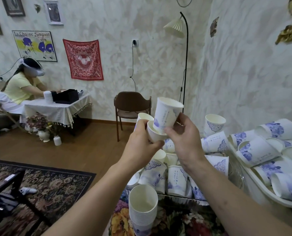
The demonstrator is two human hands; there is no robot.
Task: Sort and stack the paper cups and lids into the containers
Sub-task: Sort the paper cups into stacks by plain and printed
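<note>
1. A stack (142, 208) of nested white cups stands upright nearest the camera, on a flowered cloth (176, 220) over the table.
2. Just behind it, loose blue-printed cups (176, 179) lie heaped in a clear bin (233, 169); some stand upright, others are tipped.
3. To the right, a white tray (269, 193) holds more cups (257, 151) lying on their sides.
4. Above the heap, the left hand (139, 147) grips a cup (154, 132), mouth up and tilted; a 2nd cup (144, 116) shows behind its fingers.
5. The right hand (184, 138) pinches a taller cup (167, 114) by its lower wall, with the base set into the mouth of the left hand's cup.
6. Beyond the hands, a brown chair (132, 106) and a floor lamp (175, 26) stand by the wall.
7. Far left, a person (20, 86) in a yellow top sits at a small table (60, 108) with a lace cloth.
</note>
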